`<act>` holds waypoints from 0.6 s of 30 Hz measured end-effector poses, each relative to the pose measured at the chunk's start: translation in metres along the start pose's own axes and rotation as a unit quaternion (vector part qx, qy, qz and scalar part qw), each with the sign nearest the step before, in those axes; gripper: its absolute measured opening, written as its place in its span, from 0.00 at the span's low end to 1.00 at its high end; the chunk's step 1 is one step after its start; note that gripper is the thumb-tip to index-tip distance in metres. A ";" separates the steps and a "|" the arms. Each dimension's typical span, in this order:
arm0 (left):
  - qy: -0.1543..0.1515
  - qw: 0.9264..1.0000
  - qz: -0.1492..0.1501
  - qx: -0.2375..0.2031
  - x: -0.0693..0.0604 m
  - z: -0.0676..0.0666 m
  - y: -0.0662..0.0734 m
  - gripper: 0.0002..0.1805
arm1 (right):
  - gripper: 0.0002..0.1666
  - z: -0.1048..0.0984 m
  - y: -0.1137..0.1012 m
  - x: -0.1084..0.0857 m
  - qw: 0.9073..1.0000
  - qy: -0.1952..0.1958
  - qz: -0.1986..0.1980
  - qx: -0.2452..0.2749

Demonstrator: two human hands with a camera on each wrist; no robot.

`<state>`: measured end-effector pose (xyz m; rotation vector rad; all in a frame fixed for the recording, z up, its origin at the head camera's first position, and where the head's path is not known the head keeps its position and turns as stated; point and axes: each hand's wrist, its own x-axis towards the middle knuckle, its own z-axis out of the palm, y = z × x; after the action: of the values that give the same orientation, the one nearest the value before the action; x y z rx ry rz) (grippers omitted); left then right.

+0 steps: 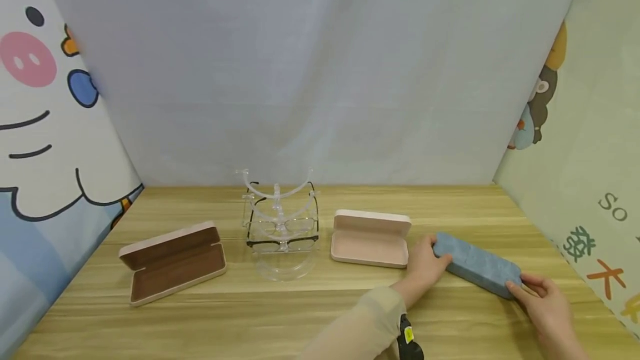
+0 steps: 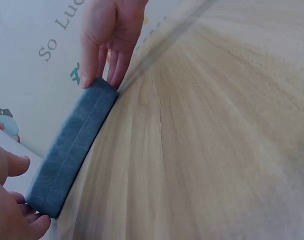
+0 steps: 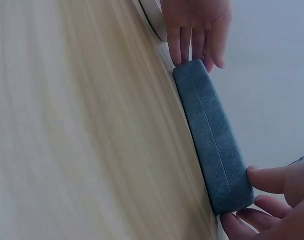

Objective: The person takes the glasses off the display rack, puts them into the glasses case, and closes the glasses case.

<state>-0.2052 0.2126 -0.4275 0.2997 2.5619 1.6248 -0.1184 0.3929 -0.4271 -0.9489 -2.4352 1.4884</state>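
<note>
A closed blue glasses case [image 1: 477,263] lies slantwise at the right of the table. My left hand [image 1: 425,263] is at its left end; in the left wrist view, the fingers [image 2: 37,225] touch that end while the thumb [image 2: 19,165] stands apart from the lid. At the other end my right hand [image 1: 547,304] grips the case, with the thumb [image 3: 266,179] on one face and fingers curled at the end. A pale pink glasses case [image 1: 370,249] stands open just left of my left hand. The blue case's contents are hidden.
Left of the pink case, a clear display stand [image 1: 282,271] carries glasses [image 1: 265,246] on its tiers. Farther left is an open glasses case [image 1: 177,271] with a brown lining. A pale cloth [image 1: 320,71] hangs behind the table, with printed panels [image 1: 590,182] at both sides.
</note>
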 end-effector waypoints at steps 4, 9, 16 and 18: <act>-0.014 1.000 -0.002 -0.001 -0.003 -0.005 0.002 0.24 | 0.38 0.001 -0.001 -0.001 1.000 0.008 0.001 -0.002; -0.029 0.999 0.000 -0.026 -0.008 -0.012 0.006 0.23 | 0.41 0.002 -0.007 -0.006 0.999 0.014 0.001 -0.045; -0.044 0.994 -0.012 -0.096 -0.014 -0.028 0.007 0.18 | 0.37 0.004 -0.030 -0.013 0.990 0.016 -0.041 -0.135; -0.049 0.992 -0.016 -0.116 -0.016 -0.032 0.006 0.16 | 0.36 0.007 -0.035 -0.017 0.988 0.012 -0.055 -0.141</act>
<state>-0.1948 0.1838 -0.4087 0.3082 2.2683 1.8251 -0.1233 0.3671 -0.3973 -0.8539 -2.6796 1.1118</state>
